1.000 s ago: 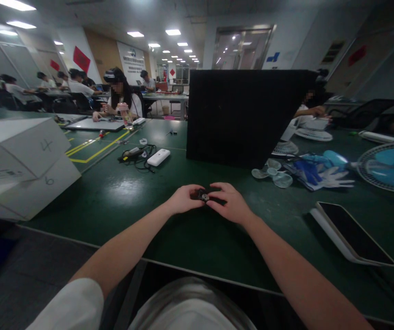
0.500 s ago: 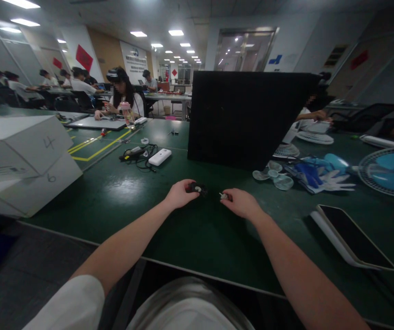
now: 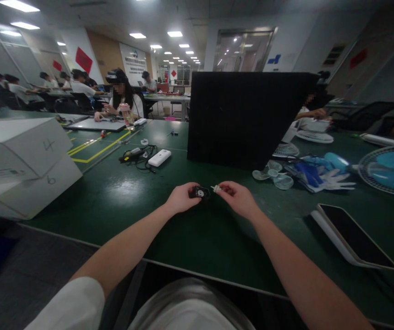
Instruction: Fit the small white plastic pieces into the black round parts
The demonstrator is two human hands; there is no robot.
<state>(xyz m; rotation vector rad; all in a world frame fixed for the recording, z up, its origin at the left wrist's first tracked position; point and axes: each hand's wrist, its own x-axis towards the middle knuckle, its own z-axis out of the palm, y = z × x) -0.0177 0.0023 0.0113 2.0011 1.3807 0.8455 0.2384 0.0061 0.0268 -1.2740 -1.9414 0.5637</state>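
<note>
My left hand (image 3: 179,198) is closed around a small black part (image 3: 199,192) with a pale round centre, held just above the green table (image 3: 121,201). My right hand (image 3: 237,198) pinches a tiny white piece (image 3: 215,188) between thumb and fingers. The white piece sits a finger's width to the right of the black part, pointing toward it. Both forearms reach in from the bottom of the view.
A tall black panel (image 3: 245,117) stands behind my hands. White boxes (image 3: 21,160) lie at the left, a phone (image 3: 351,233) at the right, clear fan blades (image 3: 273,175), gloves (image 3: 324,176) and a blue fan guard (image 3: 389,168) beyond. A white device (image 3: 159,157) with cables lies at centre left. Other people sit at far tables.
A second ago both hands were together on the black part. They separated, the right hand taking the white piece; now the right hand has brought it back near the black part.
</note>
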